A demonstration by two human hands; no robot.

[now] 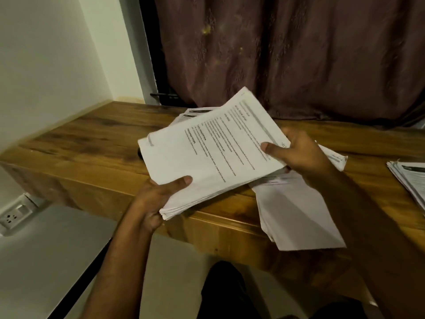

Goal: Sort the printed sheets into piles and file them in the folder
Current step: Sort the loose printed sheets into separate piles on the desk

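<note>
- Both hands hold the thick stack of printed sheets (207,153) above the wooden desk (92,134): left hand (156,199) pinching a near corner, right hand (296,155) the far edge, likely steadying it for sorting.
- Other piles (296,217) lie beneath; no folder visible.

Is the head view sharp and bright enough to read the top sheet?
Head view: dim, warm light; headings on the stack show, the body text is too small and soft; wide-angle bend curves the table edges; no glare.

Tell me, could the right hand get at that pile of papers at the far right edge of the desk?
Probably not right now: the right hand grips the held stack along with the left hand. The path to the pile looks free.
</note>
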